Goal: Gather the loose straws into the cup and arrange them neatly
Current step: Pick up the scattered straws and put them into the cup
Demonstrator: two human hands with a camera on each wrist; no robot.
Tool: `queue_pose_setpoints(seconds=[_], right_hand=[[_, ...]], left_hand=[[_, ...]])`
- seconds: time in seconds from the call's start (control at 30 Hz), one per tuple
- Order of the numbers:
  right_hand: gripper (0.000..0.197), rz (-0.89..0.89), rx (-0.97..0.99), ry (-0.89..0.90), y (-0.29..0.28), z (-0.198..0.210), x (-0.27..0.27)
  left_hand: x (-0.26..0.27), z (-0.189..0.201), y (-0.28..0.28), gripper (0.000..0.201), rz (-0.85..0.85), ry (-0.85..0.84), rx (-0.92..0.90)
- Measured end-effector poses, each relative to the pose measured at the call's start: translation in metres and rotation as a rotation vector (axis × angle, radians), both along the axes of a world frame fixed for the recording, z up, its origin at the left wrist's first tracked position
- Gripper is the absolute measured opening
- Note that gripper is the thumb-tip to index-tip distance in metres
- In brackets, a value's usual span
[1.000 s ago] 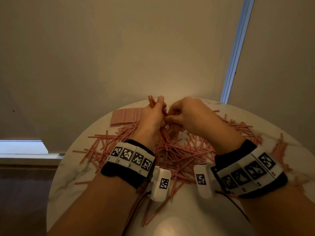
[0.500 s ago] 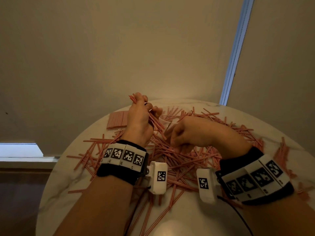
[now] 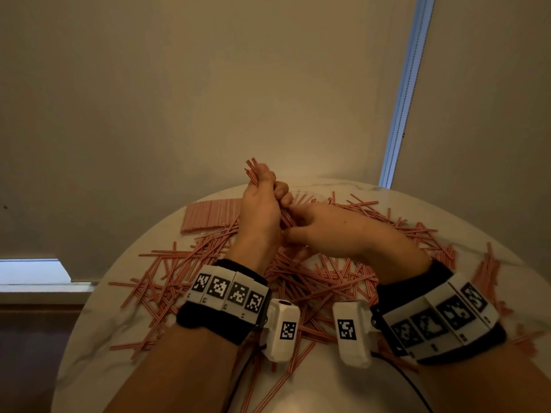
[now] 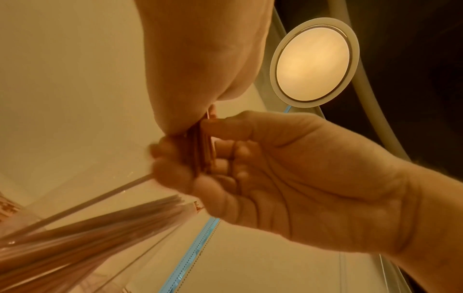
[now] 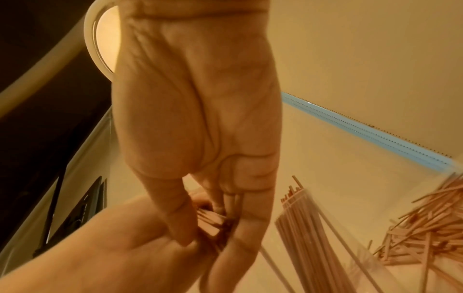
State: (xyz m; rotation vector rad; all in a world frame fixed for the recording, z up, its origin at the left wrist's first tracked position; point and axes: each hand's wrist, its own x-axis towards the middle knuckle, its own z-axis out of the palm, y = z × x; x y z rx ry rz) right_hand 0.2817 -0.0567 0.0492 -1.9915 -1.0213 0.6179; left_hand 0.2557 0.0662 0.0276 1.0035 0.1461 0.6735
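Both hands clamped on one straw bundle.
Left hand [image 3: 258,208] grips red-and-white striped paper straws [image 3: 252,171]; right hand [image 3: 331,231] pinches their lower ends above round white marble table [image 3: 98,329].

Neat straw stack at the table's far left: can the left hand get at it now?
Probably not yet: the left hand grips a straw bundle. The neat stack lies uncovered just beside it, so once freed, likely yes.

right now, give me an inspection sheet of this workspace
surface: round white table, mostly strewn.
job's things: loose straws scattered; bundle of straws held upright; clear cup with straws inside.
clutter: flat row of straws at the far edge.
hands: left hand grips the bundle; right hand pinches its lower end.
cables: black cable from the right wristband.
surroundings: beige wall, round ceiling lamp.
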Motion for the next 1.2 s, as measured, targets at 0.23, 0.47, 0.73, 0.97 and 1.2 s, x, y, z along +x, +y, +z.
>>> queue_pose_setpoints(seconds=[0.23,0.47,0.73,0.97,1.2], right_hand=[[0.023,-0.046,0.011,-0.223,-0.001,0.007,-0.003],[0.024,0.066,-0.256,-0.352,-0.015,0.008,0.005],[0.019,-0.113,-0.051,-0.337,-0.023,0.010,0.021],[0.016,-0.346,0.427,-0.275,-0.022,0.014,0.022],[0.016,-0.511,0.256,-0.442,-0.021,0.014,0.042]], left_hand=[[-0.006,-0.002,0.002,0.041,-0.060,0.116,0.217],[-0.012,0.009,0.026,0.026,-0.017,0.276,0.238],[-0.015,-0.001,0.033,0.045,0.057,0.530,0.798],[-0.012,0.000,0.028,0.025,-0.090,0.197,0.214],[-0.006,0.009,0.040,0.064,0.067,0.497,0.713]])
